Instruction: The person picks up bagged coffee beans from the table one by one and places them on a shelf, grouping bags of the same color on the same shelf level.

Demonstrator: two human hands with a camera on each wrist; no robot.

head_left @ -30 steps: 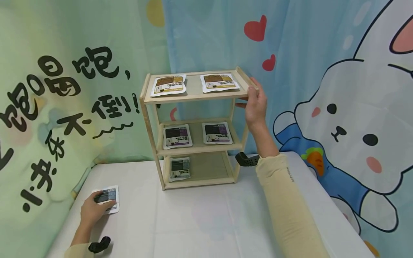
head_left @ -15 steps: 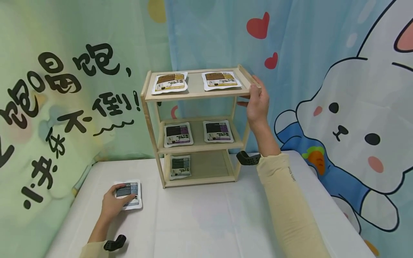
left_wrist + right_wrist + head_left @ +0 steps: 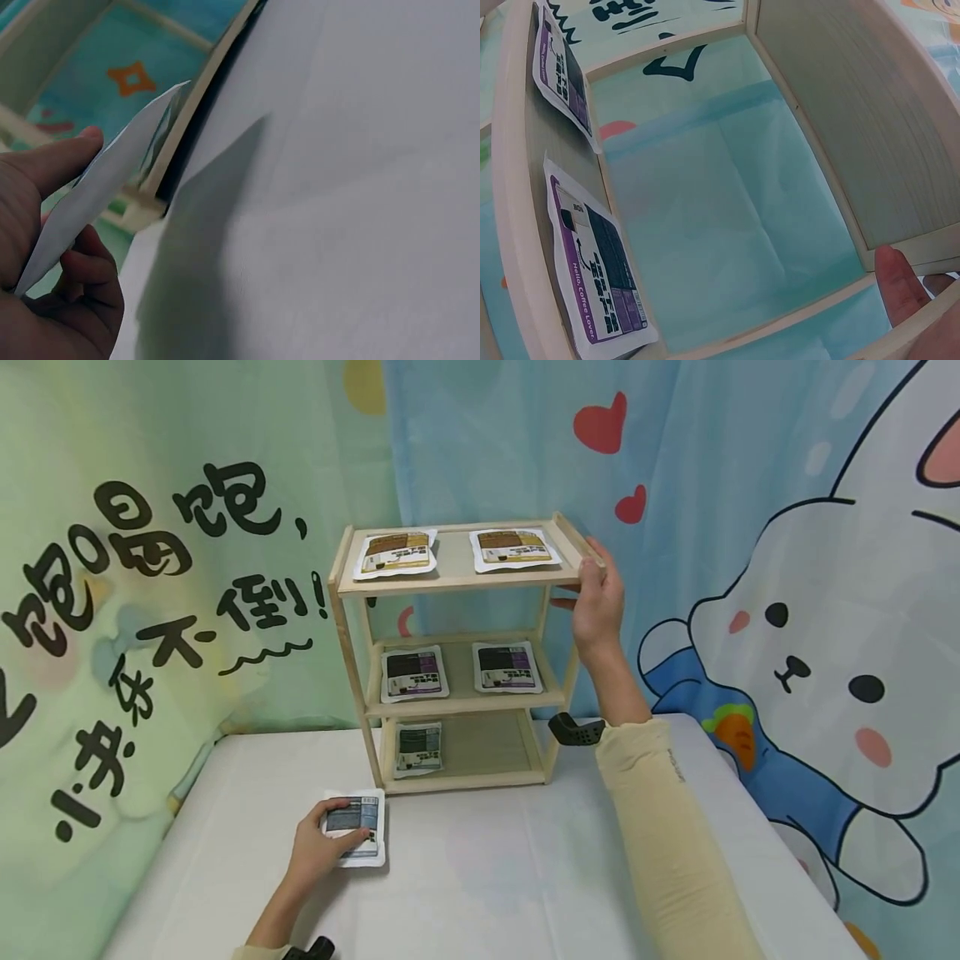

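My left hand (image 3: pixel 313 850) pinches a flat white packet with a blue-grey label (image 3: pixel 364 817), thumb on one face and curled fingers behind, over the table in front of the rack's left leg. The left wrist view shows this packet (image 3: pixel 112 187) edge-on, apart from the tabletop. With my right hand (image 3: pixel 600 610) I grip the top right edge of a three-tier wooden rack (image 3: pixel 465 707). Two brown-labelled packets (image 3: pixel 396 554) lie on its top tier. Two purple-labelled packets (image 3: pixel 600 277) lie on the middle tier. A dark green-labelled packet (image 3: pixel 419 750) sits at the bottom tier's left.
White cloth covers the table (image 3: pixel 465 877) under the rack. Behind stands a printed curtain (image 3: pixel 480 435) with lettering, hearts and a large rabbit. A black wrist device (image 3: pixel 576 730) sits by my right sleeve (image 3: pixel 660 827).
My left hand has carried the blue-grey packet rightward across the table, from the far left to just in front of the rack's left leg. My right hand keeps its grip on the rack.
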